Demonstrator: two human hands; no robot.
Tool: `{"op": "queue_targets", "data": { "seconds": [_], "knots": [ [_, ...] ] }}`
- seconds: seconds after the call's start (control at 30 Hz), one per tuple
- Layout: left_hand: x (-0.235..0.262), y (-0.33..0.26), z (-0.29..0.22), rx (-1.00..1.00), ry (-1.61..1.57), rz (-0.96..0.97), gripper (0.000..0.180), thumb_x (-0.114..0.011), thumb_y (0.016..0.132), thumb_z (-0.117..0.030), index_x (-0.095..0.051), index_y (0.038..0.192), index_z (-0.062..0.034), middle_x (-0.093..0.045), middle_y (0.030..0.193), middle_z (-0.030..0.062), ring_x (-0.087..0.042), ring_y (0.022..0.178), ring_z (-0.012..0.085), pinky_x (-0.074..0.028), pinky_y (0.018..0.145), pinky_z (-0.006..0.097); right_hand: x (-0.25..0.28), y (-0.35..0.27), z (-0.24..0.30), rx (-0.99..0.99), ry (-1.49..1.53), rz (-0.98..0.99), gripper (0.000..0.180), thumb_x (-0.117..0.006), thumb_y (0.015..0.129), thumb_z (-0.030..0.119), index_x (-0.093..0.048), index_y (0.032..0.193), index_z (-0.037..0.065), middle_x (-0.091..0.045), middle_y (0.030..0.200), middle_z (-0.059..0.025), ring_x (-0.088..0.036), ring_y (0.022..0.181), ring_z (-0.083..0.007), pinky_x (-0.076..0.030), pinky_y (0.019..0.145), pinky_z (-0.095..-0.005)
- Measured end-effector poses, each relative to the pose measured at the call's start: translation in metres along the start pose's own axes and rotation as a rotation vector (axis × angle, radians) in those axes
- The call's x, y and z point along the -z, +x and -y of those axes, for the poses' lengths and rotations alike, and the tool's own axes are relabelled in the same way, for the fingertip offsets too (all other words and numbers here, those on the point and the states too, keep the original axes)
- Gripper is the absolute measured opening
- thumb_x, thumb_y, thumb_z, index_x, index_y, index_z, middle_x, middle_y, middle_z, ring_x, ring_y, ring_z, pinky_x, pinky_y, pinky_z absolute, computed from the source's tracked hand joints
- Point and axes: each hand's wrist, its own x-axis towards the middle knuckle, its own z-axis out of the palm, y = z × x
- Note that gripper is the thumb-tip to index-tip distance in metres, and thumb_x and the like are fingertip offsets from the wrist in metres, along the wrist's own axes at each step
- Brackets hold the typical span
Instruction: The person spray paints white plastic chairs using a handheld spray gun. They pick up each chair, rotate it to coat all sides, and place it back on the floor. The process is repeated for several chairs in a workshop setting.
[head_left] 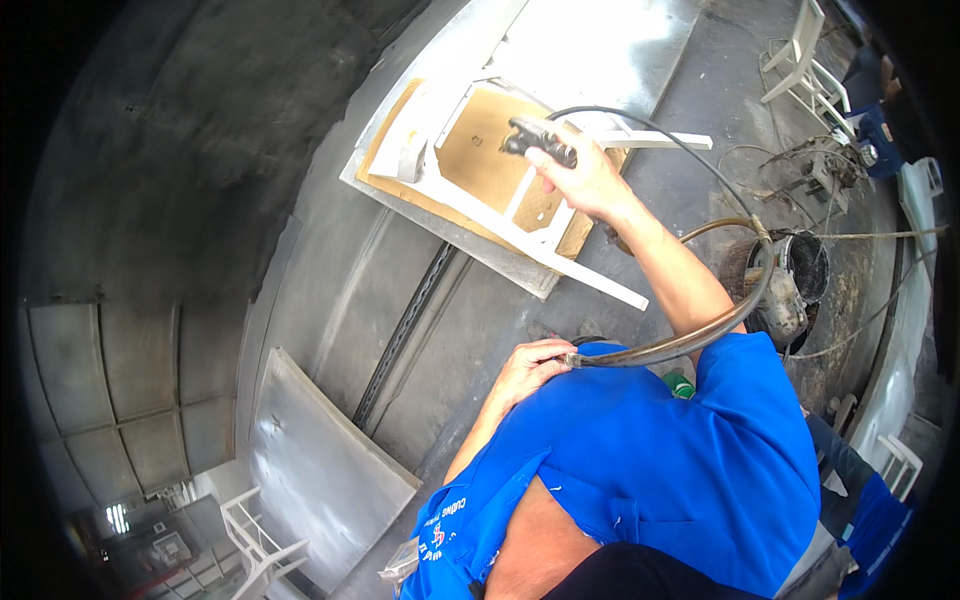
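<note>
My right hand is closed around a dark spray gun, held above a white chair frame. The frame lies tipped over on brown cardboard, its legs pointing right. A thin black hose runs from the gun and loops back to the right. At my waist, my left hand grips a thick brownish hose near its metal end fitting. The hose curves under my right forearm. Part of the chair is hidden behind the gun.
A metal sheet lies under the cardboard. Beside it a chain track runs along the floor, with another metal panel at lower left. Buckets and tangled hoses stand right. White chairs stand upper right and lower left.
</note>
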Motion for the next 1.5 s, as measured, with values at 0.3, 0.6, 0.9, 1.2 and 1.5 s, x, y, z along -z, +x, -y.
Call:
{"op": "queue_targets", "data": {
  "seconds": [0.3, 0.6, 0.9, 1.2, 1.5],
  "knots": [
    [0.037, 0.0, 0.009, -0.107, 0.107, 0.148, 0.03, -0.074, 0.086, -0.002, -0.074, 0.116, -0.0024, -0.074, 0.113, 0.0123, -0.071, 0.103, 0.023, -0.055, 0.089, 0.033, -0.009, -0.005, -0.001, -0.058, 0.101, -0.225, 0.054, -0.067, 0.098, 0.036, -0.054, 0.15, 0.022, -0.068, 0.089, -0.0011, -0.063, 0.066, -0.0106, -0.053, 0.069, -0.032],
    [0.023, 0.031, -0.002, -0.118, 0.123, 0.224, 0.028, -0.074, 0.087, -0.001, -0.074, 0.114, 0.0009, -0.074, 0.114, 0.0133, -0.07, 0.105, 0.0208, -0.055, 0.091, 0.032, 0.073, 0.011, 0.002, 0.207, -0.023, -0.525, 0.061, -0.068, 0.097, 0.039, -0.053, 0.149, 0.01, -0.073, 0.088, -0.004, -0.068, 0.07, -0.0128, -0.055, 0.071, -0.0303],
    [-0.025, 0.078, -0.021, -0.111, 0.112, 0.177, 0.03, -0.076, 0.087, -0.007, -0.074, 0.117, -0.0036, -0.075, 0.111, 0.0111, -0.073, 0.099, 0.0221, -0.057, 0.086, 0.032, 0.123, 0.025, -0.041, -0.125, -0.031, -0.408, 0.059, -0.068, 0.097, 0.04, -0.055, 0.149, 0.016, -0.071, 0.094, -0.0047, -0.067, 0.07, -0.0123, -0.056, 0.07, -0.0314],
    [-0.059, 0.11, -0.027, -0.186, 0.164, 0.171, 0.031, -0.075, 0.087, -0.005, -0.074, 0.118, -0.0044, -0.075, 0.112, 0.0117, -0.074, 0.097, 0.0235, -0.059, 0.085, 0.033, 0.171, -0.026, -0.095, -0.296, -0.037, -0.45, 0.052, -0.067, 0.099, 0.035, -0.056, 0.148, 0.02, -0.07, 0.092, -0.0007, -0.064, 0.068, -0.0114, -0.053, 0.062, -0.0283],
    [-0.077, 0.121, -0.037, -0.158, 0.168, 0.141, 0.031, -0.075, 0.086, -0.004, -0.074, 0.117, -0.0034, -0.075, 0.11, 0.012, -0.074, 0.099, 0.024, -0.059, 0.087, 0.034, 0.176, -0.048, -0.139, -0.324, -0.014, -0.423, 0.052, -0.068, 0.099, 0.035, -0.056, 0.148, 0.021, -0.072, 0.104, -0.0064, -0.066, 0.07, -0.0123, -0.057, 0.067, -0.0286]
  ]
}}
